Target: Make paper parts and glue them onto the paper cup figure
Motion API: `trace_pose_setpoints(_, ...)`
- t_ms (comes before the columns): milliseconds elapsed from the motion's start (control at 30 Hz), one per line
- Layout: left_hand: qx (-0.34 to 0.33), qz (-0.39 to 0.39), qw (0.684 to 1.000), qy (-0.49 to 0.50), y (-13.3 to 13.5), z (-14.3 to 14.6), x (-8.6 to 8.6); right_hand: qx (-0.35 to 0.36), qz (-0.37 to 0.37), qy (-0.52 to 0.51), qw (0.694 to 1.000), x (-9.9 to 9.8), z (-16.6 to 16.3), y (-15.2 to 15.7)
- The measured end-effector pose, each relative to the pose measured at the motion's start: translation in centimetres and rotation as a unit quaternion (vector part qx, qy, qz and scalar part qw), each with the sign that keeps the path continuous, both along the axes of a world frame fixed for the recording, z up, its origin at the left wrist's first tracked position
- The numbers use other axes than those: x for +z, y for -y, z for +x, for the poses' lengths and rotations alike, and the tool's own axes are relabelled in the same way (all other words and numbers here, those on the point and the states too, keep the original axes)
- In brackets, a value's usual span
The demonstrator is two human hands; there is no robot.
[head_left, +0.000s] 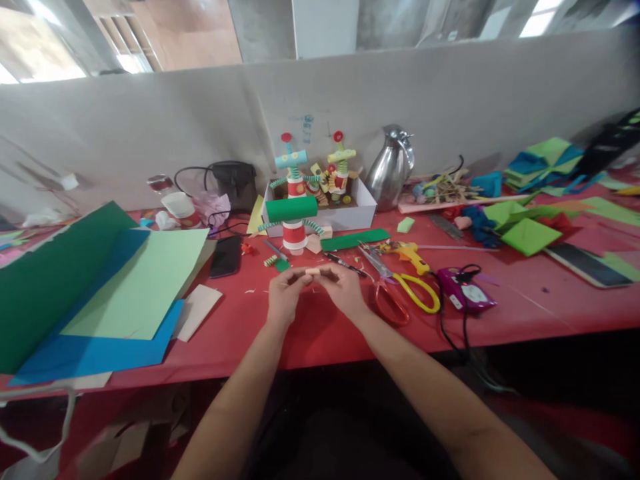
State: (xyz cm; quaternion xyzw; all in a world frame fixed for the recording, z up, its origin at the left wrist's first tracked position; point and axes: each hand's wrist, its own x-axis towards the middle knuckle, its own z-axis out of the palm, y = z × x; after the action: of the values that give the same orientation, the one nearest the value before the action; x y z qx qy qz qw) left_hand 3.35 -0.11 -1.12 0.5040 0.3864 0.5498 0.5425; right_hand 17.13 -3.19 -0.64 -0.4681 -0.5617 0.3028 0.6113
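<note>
My left hand (284, 295) and my right hand (343, 288) meet over the red table (525, 307), fingers pinched together on a small pale piece (313, 271) held between them. Just beyond them stands a paper figure (294, 225) with a green roll across a red-and-white cup. Behind it a white box (356, 215) holds more paper figures. Scissors (395, 288) with red and yellow handles lie right of my right hand, beside a yellow glue gun (411, 255).
Green, light green and blue paper sheets (100, 293) cover the table's left. A black phone (226, 256), a steel jug (391, 167), a purple device (466, 291) with black cables and folded coloured paper (530, 233) lie around. A white partition wall runs behind.
</note>
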Motion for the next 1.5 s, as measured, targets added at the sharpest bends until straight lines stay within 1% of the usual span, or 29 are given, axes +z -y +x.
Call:
trace_pose_setpoints(100, 0.024, -0.012, 1.000, 0.005, -0.1, 0.0, -0.1, 0.021, -0.012, 0.017, 1.000, -0.4, -0.2, -0.2)
trace_pose_setpoints(233, 0.021, -0.030, 0.999, 0.007, -0.1, -0.1, -0.1, 0.037, -0.001, 0.057, 0.998, -1.0, -0.4, -0.4)
trace_pose_setpoints(333, 0.013, -0.040, 0.999, 0.011, -0.1, -0.2, 0.0, 0.036, -0.012, 0.070, 0.997, -1.0, -0.4, -0.4)
trace_pose_setpoints(400, 0.006, -0.042, 0.999, 0.017, -0.2, -0.2, 0.0, 0.059, -0.029, 0.036, 0.997, -0.9, -0.3, -0.4)
trace_pose_setpoints(500, -0.002, -0.047, 0.999, 0.024, -0.4, -0.2, -0.1, 0.112, -0.068, -0.049, 0.990, -0.8, -0.4, -0.5)
trace_pose_setpoints(567, 0.000, -0.043, 0.999, 0.015, -0.6, -0.2, -0.3, 0.121, -0.088, -0.073, 0.986, -0.9, -0.5, -0.6)
trace_pose_setpoints(600, 0.004, -0.033, 0.999, 0.000, -0.6, -0.2, -0.5, 0.112, -0.088, -0.062, 0.988, -1.0, -0.5, -0.7)
trace_pose_setpoints(667, 0.017, 0.002, 0.998, -0.054, -0.5, -0.1, -0.7, 0.078, -0.071, -0.004, 0.994, -1.4, -0.6, -0.7)
trace_pose_setpoints(767, 0.035, 0.061, 0.986, -0.153, 0.0, 0.3, -0.8, 0.022, -0.043, 0.082, 0.995, -1.8, -0.7, -0.7)
trace_pose_setpoints(833, 0.033, 0.076, 0.978, -0.190, 0.4, 0.6, -0.7, 0.002, -0.044, 0.090, 0.995, -1.8, -0.7, -0.7)
trace_pose_setpoints(933, 0.025, 0.079, 0.976, -0.202, 0.8, 1.1, -0.6, -0.007, -0.045, 0.061, 0.997, -1.5, -0.7, -0.6)
trace_pose_setpoints(1000, 0.012, 0.084, 0.980, -0.180, 0.8, 1.3, -0.6, 0.011, -0.045, 0.018, 0.999, -1.2, -0.6, -0.6)
trace_pose_setpoints(1067, -0.014, 0.075, 0.989, -0.127, 0.7, 1.5, -0.7, 0.049, -0.061, -0.047, 0.996, -1.1, -0.7, -0.6)
trace_pose_setpoints(1133, -0.039, 0.049, 0.996, -0.058, 0.7, 1.7, -0.9, 0.084, -0.088, -0.117, 0.986, -1.0, -0.8, -0.7)
trace_pose_setpoints(1233, -0.061, 0.005, 0.998, 0.010, 0.6, 1.9, -0.8, 0.100, -0.123, -0.186, 0.970, -1.0, -0.9, -0.8)
trace_pose_setpoints(1333, -0.073, -0.005, 0.997, 0.031, 0.6, 1.8, -0.3, 0.102, -0.133, -0.198, 0.966, -0.9, -0.9, -0.7)
trace_pose_setpoints(1500, -0.123, -0.035, 0.988, 0.087, 1.0, 1.1, 0.4, 0.128, -0.098, -0.163, 0.973, -0.7, -1.0, -0.3)
